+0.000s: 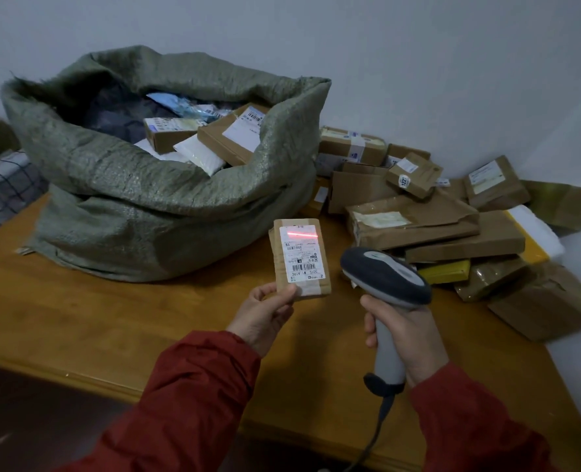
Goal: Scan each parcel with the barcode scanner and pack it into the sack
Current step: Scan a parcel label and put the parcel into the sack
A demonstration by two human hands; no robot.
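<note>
Brown parcel (300,264) is pinched at its lower edge by the left hand (265,318); right hand (411,335) grips the scanner (384,277) just beside it. Label (299,243) shows "19".

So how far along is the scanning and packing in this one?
Partway. Done: several parcels already lie in the sack. In hand: the left grip holds a small parcel with the red scan line across its label, while the right grip holds the barcode scanner aimed at it. Left: this parcel must go into the sack, and a pile of brown parcels waits on the table beside it.
</note>
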